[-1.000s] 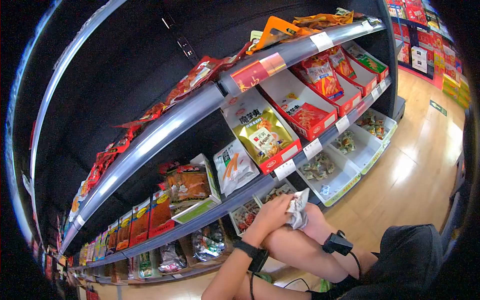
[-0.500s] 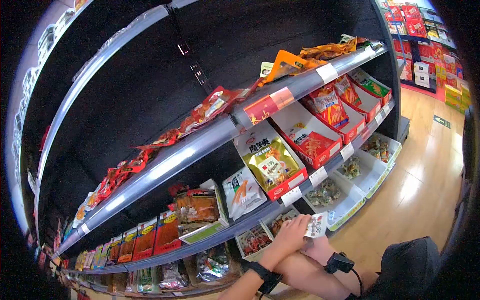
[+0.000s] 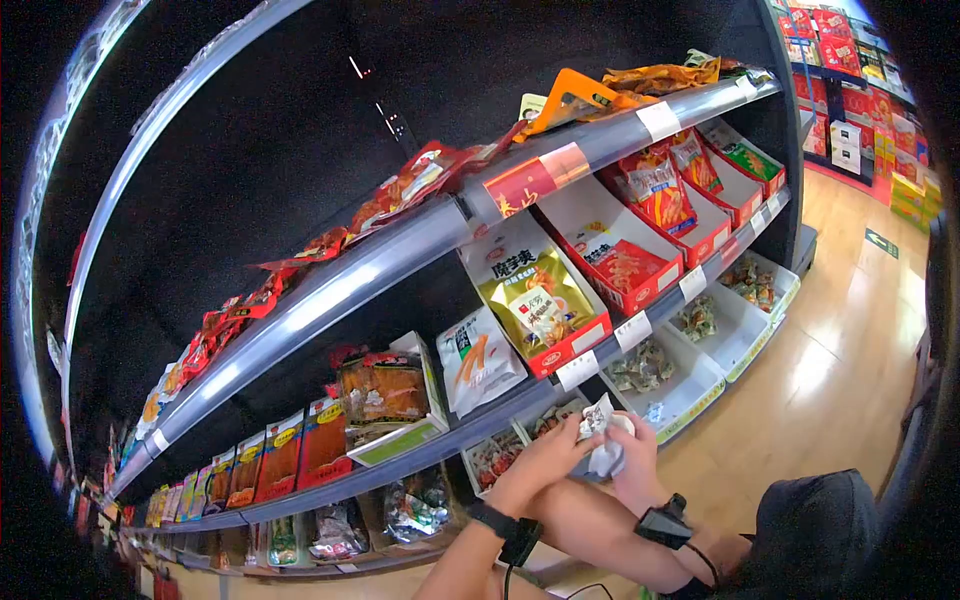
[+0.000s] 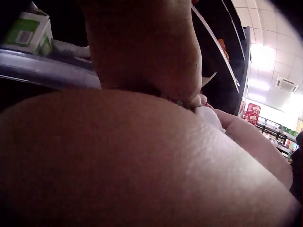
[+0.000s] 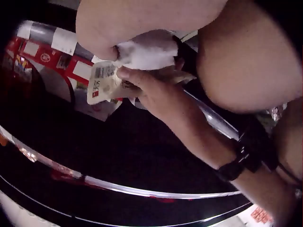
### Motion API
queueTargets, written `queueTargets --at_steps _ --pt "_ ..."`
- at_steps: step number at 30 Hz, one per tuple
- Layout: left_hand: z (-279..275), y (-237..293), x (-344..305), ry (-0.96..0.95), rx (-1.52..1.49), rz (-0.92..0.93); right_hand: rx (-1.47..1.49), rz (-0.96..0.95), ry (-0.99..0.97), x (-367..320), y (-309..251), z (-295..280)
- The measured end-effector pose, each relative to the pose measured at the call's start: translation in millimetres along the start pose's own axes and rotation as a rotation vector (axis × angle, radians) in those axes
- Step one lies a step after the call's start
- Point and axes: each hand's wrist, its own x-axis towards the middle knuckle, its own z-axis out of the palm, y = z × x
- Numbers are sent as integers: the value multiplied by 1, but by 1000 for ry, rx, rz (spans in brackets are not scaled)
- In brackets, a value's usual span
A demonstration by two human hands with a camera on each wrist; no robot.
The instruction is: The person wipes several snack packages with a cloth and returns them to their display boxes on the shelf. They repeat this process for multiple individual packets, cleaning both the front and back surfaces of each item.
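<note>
Can count one left hand [image 3: 550, 458] and one right hand [image 3: 634, 465], with one small packet [image 5: 102, 84] and one white wad [image 5: 149, 52] between them, two wrist cameras [image 3: 665, 525] behind them, five red boxes [image 3: 577, 346] beyond, at least two white trays [image 3: 688, 395] to their right and one floor sign [image 3: 882, 243] farther right

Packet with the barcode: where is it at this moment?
In the right wrist view, the packet is left of centre, pinched by the left hand, just below and left of the white wad, with red box fronts farther left.
</note>
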Motion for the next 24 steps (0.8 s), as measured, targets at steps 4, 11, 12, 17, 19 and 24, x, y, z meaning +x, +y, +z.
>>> queueTargets --at_steps 4,11,12,17,19,24 --pt "-2 -8 4 -103 -4 -23 -303 -317 39 -3 0 4" --pt "-1 -5 11 -137 122 -60 -427 -107 -19 1 -2 -1" --pt "-4 0 9 -165 139 -77 -376 -59 -46 7 1 -6" --pt "0 13 -5 -52 206 169 75 205 -96 10 5 -8" --pt "5 14 -8 -37 227 189 123 303 -94 15 10 -18" --pt "11 -2 -3 -52 134 142 120 392 -96 18 18 -26"
